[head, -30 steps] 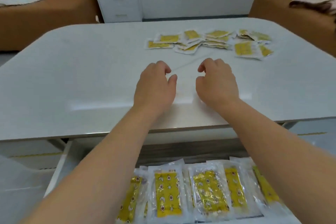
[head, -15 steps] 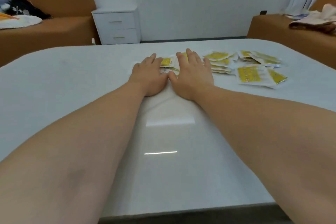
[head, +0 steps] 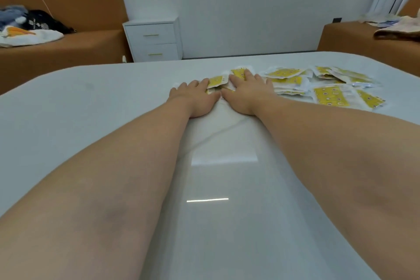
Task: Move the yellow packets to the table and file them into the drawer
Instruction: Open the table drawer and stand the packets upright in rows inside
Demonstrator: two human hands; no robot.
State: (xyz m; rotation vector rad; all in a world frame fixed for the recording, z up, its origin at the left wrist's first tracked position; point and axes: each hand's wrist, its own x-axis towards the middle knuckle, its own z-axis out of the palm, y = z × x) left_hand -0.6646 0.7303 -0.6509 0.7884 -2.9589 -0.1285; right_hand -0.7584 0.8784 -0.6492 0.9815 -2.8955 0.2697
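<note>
Several yellow packets in clear wrappers (head: 318, 85) lie scattered on the far half of the white table (head: 91, 102). Both arms reach far across the tabletop. My left hand (head: 195, 98) lies flat, fingers straight, on the leftmost packets (head: 216, 81). My right hand (head: 247, 93) lies flat beside it, fingers spread over packets at the left end of the pile. The two hands sit side by side, thumbs nearly touching. The drawer is out of view.
A white two-drawer nightstand (head: 153, 40) stands against the back wall. An orange sofa (head: 68, 36) with clothes on it is at the back left. Another orange seat (head: 368, 38) with fabric on it is at the back right.
The view has risen from the drawer and table edge to the far tabletop. Both hands have moved forward from mid-table onto the left end of the packet pile and flattened there.
</note>
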